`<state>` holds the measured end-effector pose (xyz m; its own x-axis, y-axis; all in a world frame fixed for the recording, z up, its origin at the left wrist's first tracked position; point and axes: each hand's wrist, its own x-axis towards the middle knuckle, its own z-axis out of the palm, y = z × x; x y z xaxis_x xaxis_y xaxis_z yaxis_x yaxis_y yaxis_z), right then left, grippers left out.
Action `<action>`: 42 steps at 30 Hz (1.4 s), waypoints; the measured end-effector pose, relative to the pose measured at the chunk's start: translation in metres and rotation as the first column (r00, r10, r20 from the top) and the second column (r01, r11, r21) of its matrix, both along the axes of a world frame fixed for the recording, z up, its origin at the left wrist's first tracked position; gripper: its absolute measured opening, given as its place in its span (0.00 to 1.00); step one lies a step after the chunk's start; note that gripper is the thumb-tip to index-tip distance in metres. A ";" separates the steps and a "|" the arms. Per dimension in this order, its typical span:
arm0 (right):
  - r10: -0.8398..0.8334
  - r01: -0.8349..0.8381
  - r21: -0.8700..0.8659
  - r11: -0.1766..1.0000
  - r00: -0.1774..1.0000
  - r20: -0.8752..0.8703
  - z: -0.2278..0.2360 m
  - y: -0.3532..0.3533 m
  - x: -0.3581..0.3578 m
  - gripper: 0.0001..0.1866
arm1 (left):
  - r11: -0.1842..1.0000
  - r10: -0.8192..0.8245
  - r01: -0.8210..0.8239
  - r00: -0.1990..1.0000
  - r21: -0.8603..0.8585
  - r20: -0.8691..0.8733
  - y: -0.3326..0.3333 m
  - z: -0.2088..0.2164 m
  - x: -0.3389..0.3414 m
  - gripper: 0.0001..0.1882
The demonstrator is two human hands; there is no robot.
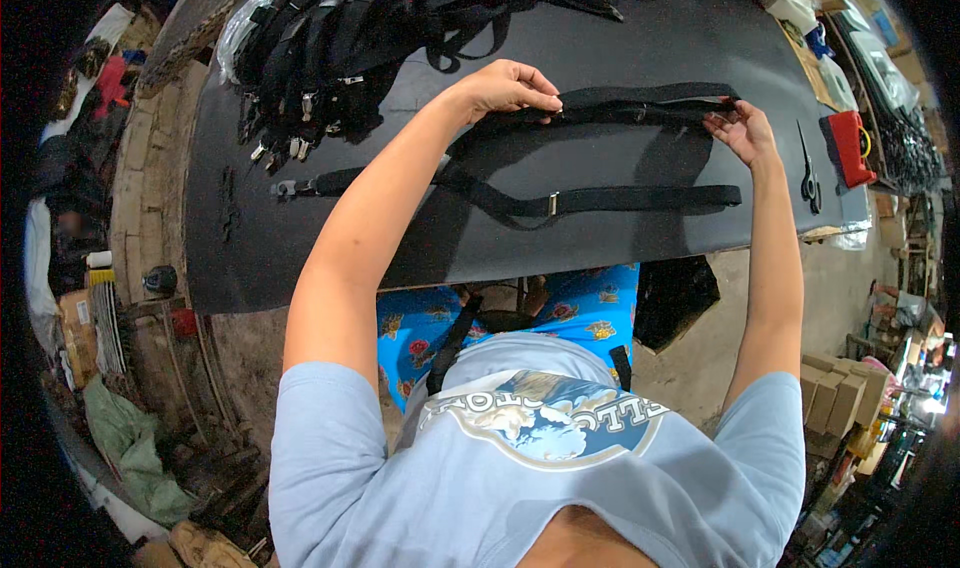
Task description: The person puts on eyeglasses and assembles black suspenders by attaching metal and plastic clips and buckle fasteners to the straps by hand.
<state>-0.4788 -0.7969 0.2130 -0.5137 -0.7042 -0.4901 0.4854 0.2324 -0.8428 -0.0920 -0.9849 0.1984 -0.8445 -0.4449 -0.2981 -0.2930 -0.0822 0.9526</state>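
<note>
My left hand (508, 88) pinches a black elastic strap (650, 95) between thumb and fingers, near a small metal fitting. My right hand (745, 133) grips the looped far end of this same strap, so it runs double between both hands just above the black tabletop (600, 243). Closer to me lies a second black strap (640, 199) with a metal slider (553, 204). Its left end carries a clip (287, 188), and part of it passes behind my left forearm.
A heap of black straps (370, 43) with metal clips covers the table's far left. Black-handled scissors (810, 183) lie at the right edge, beside a red container (848, 148). Cardboard boxes (840, 393) stand on the right. A green sack (130, 448) slumps at the lower left.
</note>
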 end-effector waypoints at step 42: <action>0.704 -0.709 0.364 0.605 0.261 -0.661 0.017 -0.082 0.195 0.07 | 0.699 0.159 -0.184 0.982 -0.691 -0.100 0.048 0.000 0.003 0.23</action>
